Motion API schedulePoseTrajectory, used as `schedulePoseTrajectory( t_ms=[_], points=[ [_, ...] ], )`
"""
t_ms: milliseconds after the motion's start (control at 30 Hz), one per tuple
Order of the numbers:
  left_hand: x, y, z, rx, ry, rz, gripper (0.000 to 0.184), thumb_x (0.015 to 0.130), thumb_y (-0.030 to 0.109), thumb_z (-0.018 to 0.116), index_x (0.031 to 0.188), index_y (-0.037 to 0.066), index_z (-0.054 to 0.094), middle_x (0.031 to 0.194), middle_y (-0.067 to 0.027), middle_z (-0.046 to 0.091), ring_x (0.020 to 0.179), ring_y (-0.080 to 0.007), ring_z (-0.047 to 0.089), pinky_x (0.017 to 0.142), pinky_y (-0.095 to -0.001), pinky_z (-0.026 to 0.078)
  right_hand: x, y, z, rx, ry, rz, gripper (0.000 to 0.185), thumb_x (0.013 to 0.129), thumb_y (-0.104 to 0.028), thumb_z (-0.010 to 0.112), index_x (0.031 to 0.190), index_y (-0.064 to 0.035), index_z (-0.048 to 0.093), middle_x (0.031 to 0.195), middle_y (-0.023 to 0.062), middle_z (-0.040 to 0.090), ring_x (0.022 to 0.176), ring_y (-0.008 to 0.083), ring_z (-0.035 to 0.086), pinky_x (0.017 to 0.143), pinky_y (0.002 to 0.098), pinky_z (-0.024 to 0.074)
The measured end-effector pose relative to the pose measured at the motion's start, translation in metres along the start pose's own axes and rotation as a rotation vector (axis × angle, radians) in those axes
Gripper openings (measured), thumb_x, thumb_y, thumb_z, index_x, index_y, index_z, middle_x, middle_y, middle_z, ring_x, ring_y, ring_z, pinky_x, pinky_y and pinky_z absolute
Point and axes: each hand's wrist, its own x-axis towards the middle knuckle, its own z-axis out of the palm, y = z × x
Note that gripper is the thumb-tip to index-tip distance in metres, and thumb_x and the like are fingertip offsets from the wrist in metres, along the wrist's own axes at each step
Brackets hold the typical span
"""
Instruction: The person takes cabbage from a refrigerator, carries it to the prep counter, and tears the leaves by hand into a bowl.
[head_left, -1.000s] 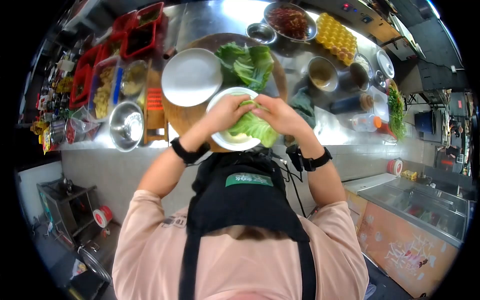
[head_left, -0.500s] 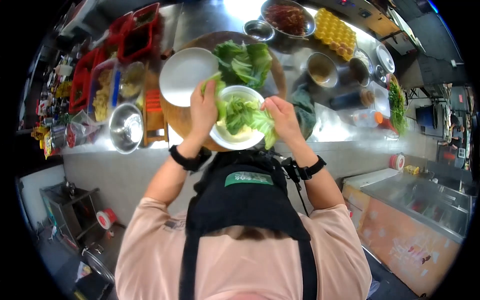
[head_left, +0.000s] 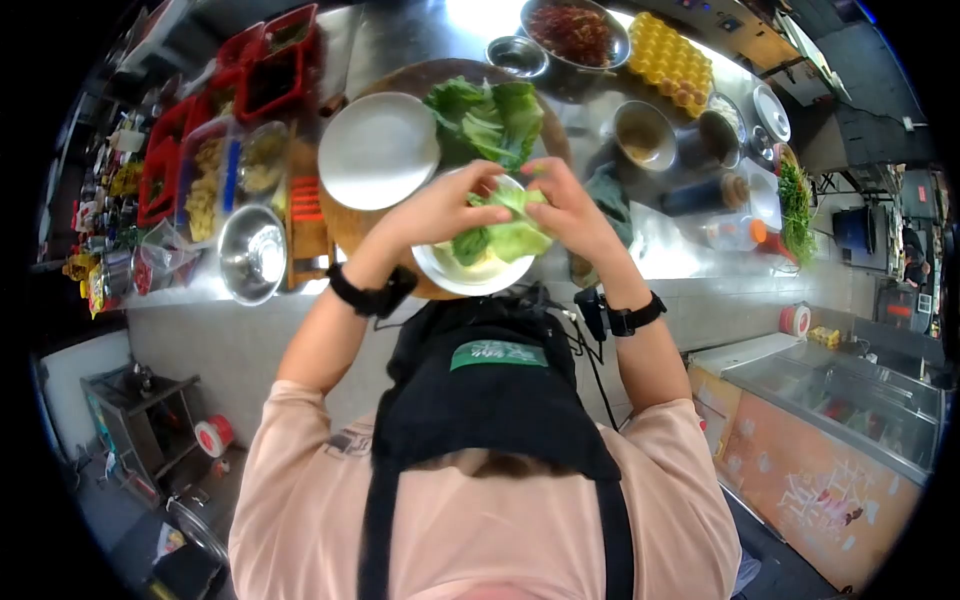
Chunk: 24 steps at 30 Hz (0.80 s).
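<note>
Over a white bowl (head_left: 432, 268) my left hand (head_left: 455, 210) and my right hand (head_left: 568, 208) are close together, with curled fingers on pale green lettuce leaves (head_left: 515, 228). The left one pinches the leaves from the left side, the right one grips them from the right. Darker torn leaf and pale pieces lie in the bowl below. Larger lettuce leaves (head_left: 487, 122) rest just behind it on a round wooden board (head_left: 350, 228). A white plate (head_left: 378, 152) sits to the left on the same board.
A steel bowl (head_left: 252, 254) and red tubs (head_left: 272, 85) stand on the left. At the back are a bowl of red food (head_left: 575, 35) and a yellow egg tray (head_left: 668, 62). Steel bowls (head_left: 644, 135), an orange-capped bottle (head_left: 730, 235) and green herbs (head_left: 795, 215) stand right.
My hands were together over the bowl, moved apart with lettuce in each, and have now come together again above it. The leaf pieces have shifted between them.
</note>
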Motion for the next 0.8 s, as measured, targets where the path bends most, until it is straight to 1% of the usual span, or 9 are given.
schedulePoseTrajectory(
  t_ms=[100,200,267,367,433,500,667,767,800],
  points=[
    [0.014,0.019,-0.004,-0.090,-0.155,-0.013,0.037,0.089,0.024,0.069,0.114,0.002,0.054,0.090,-0.0049,0.062,0.082,-0.0128,0.058,0.074,-0.0289,0.050,0.014,-0.003,0.007,0.040,0.010,-0.105,0.040,0.090,-0.008,0.060,0.124,-0.0021,0.039,0.092,0.0049,0.060,0.085,0.0094,0.055,0.074,0.0250,0.0447],
    [0.016,0.020,-0.008,-0.554,-0.205,-0.232,0.023,0.091,0.020,0.066,0.106,0.005,0.058,0.078,0.0066,0.056,0.059,0.0005,0.047,0.047,-0.0167,0.040,0.016,-0.012,-0.001,-0.106,-0.001,-0.104,0.031,0.092,-0.016,0.064,0.114,-0.0016,0.047,0.088,0.0023,0.058,0.082,0.0073,0.053,0.071,0.0233,0.0450],
    [0.013,0.016,-0.007,-0.593,-0.197,-0.227,0.020,0.092,0.020,0.066,0.105,0.006,0.058,0.078,0.0068,0.056,0.060,0.0007,0.048,0.048,-0.0161,0.041,0.014,-0.012,-0.002,-0.281,-0.010,-0.089,0.027,0.093,-0.017,0.064,0.109,-0.0018,0.049,0.086,0.0008,0.057,0.080,0.0060,0.052,0.070,0.0224,0.0449],
    [0.010,0.008,-0.002,-0.670,-0.184,-0.138,0.014,0.094,0.015,0.062,0.103,0.007,0.057,0.082,0.0060,0.057,0.066,0.0004,0.050,0.053,-0.0164,0.043,0.012,-0.006,-0.001,0.030,-0.112,-0.038,0.019,0.093,-0.017,0.064,0.100,-0.0035,0.053,0.084,-0.0016,0.055,0.078,0.0043,0.051,0.068,0.0215,0.0448],
    [0.008,0.002,0.019,-0.672,0.056,-0.033,0.019,0.092,0.018,0.064,0.102,0.003,0.059,0.076,0.0021,0.057,0.064,-0.0054,0.049,0.057,-0.0234,0.042,0.009,0.005,0.002,0.135,-0.068,0.001,0.016,0.093,-0.016,0.063,0.098,-0.0045,0.052,0.085,-0.0030,0.056,0.077,0.0034,0.051,0.067,0.0205,0.0448],
    [0.001,0.025,0.022,-0.256,0.297,0.024,0.016,0.087,0.013,0.067,0.086,0.000,0.057,0.072,-0.0124,0.054,0.063,-0.0214,0.053,0.059,-0.0341,0.042,0.009,0.022,0.010,0.342,0.011,-0.119,0.009,0.093,-0.009,0.060,0.095,-0.0055,0.052,0.086,-0.0023,0.058,0.077,0.0034,0.053,0.067,0.0199,0.0463],
    [-0.004,0.038,0.046,0.220,0.622,0.219,0.011,0.083,0.006,0.068,0.080,0.002,0.058,0.070,-0.0157,0.054,0.062,-0.0328,0.052,0.055,-0.0356,0.043,0.001,0.033,0.040,0.784,0.185,-0.125,0.005,0.095,-0.006,0.057,0.097,-0.0060,0.052,0.095,0.0034,0.063,0.082,0.0085,0.060,0.072,0.0230,0.0511],
    [-0.006,0.046,0.059,0.246,0.722,0.258,0.010,0.085,0.004,0.066,0.079,0.003,0.058,0.070,-0.0100,0.056,0.059,-0.0240,0.052,0.053,-0.0329,0.042,-0.009,0.024,0.041,0.704,0.241,-0.086,0.007,0.093,-0.004,0.057,0.100,-0.0037,0.055,0.094,0.0038,0.063,0.080,0.0085,0.060,0.070,0.0223,0.0511],
    [-0.008,0.056,0.066,0.082,0.738,0.088,0.008,0.086,0.004,0.065,0.081,0.004,0.059,0.072,-0.0064,0.056,0.062,-0.0188,0.052,0.055,-0.0308,0.043,-0.009,0.037,0.035,0.504,0.269,-0.127,0.008,0.092,-0.004,0.059,0.099,-0.0034,0.056,0.088,0.0008,0.060,0.074,0.0062,0.055,0.064,0.0198,0.0465]
  ],
)
